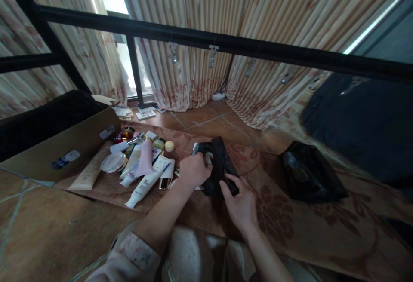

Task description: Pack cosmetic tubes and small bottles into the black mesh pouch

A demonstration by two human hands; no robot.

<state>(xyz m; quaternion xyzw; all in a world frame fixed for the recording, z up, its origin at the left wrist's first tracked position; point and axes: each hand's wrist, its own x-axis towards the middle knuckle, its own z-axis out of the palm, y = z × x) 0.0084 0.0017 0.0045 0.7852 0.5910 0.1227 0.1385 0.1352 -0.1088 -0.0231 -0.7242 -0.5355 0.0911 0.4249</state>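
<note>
A black pouch (219, 161) lies on the patterned brown cloth in front of me. My left hand (196, 171) is closed over its left side, its fingers curled round a small shiny item (208, 158) whose kind I cannot make out. My right hand (240, 202) grips the near right edge of the pouch between thumb and fingers. Left of the pouch is a pile of cosmetics: a pink tube (146, 157), a white tube (148, 182), a round clear-lidded container (112, 162), a beige tube (92, 168) and several small jars.
A cardboard box (74, 144) with black fabric inside stands at the left. Another black bag (309, 172) rests on the cloth (274, 213) at the right. A dark metal rail (193, 37) with hanging clips crosses ahead, before striped curtains (200, 7).
</note>
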